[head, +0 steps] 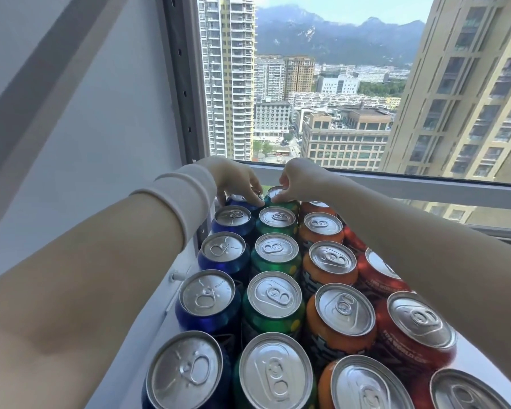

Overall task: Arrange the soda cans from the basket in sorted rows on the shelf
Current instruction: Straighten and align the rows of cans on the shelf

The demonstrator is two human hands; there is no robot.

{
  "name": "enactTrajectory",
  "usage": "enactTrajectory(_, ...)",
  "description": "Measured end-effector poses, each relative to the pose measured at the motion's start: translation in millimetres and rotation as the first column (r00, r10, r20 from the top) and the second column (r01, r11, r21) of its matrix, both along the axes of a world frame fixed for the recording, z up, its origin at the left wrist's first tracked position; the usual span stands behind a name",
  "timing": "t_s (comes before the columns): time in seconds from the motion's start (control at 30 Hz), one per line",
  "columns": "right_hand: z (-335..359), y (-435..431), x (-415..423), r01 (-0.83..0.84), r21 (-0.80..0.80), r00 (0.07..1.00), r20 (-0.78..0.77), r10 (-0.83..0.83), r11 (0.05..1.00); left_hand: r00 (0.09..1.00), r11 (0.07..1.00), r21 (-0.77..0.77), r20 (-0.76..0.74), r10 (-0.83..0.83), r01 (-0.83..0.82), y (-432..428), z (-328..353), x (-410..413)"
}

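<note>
Only readable bit is "WORLD" on the red can (407,343), lower right. The rest of that line is too blurry.

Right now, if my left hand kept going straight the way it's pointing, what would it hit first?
The left hand points down and away, fingertips at the rearmost blue can. Going on, it would likely meet that can's top first; the window frame lies behind. Depth is unclear.

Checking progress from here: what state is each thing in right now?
Blue cans: upright, one row, leftmost.
Green cans: upright, second row.
Orange cans: upright, third row.
Red cans: upright, rightmost row.
Left hand: fingers on rearmost blue can.
Right hand: fingers on rearmost green can.
Shelf: mostly filled.
</note>
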State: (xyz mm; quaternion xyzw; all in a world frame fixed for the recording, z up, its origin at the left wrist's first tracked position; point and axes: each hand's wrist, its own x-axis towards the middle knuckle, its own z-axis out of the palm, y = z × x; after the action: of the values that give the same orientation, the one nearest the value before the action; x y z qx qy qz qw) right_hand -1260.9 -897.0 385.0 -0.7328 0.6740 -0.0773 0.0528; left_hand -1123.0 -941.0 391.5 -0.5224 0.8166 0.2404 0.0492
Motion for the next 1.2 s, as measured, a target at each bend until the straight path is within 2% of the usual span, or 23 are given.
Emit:
enactTrajectory(0.23,2,4,-2,-0.011,0.024,1.000,0.010,0.011,1.000,0.998,0.999,0.011,-0.028,0.047,-0.047,7,-1,2)
enactTrajectory(0.4,12,30,-3,-0.099,-0.057,0.989,0.104,0.105,0.993,0.988,0.991,0.013,-0.084,0.133,-0.132,26,7,15)
enactTrajectory(0.57,3,50,2,-0.163,0.024,0.979,0.128,0.159,0.986,0.964,0.970,0.079,-0.119,0.238,-0.230,49,3,27)
enactTrajectory(0.8,0,57,-3,-0.152,0.023,0.970,0.194,0.145,0.988,0.956,0.964,0.021,-0.120,0.267,-0.267,64,-3,31)
enactTrajectory(0.9,6,69,-23,-0.109,-0.032,0.969,0.220,0.113,0.994,0.982,0.969,-0.160,-0.067,0.177,-0.186,74,4,23)
enactTrajectory(1.0,11,88,-57,-0.040,-0.067,0.970,0.237,0.055,0.997,0.978,0.973,-0.230,-0.204,-0.030,-0.018,87,18,-1)
enactTrajectory(1.03,10,94,-68,-0.007,-0.062,0.970,0.241,0.021,0.998,0.974,0.969,-0.243,-0.203,-0.102,0.051,91,21,-11)
enactTrajectory(1.2,-4,111,-103,0.105,0.006,0.963,0.249,-0.103,0.994,0.969,0.932,-0.277,-0.012,-0.248,0.235,100,15,-61)
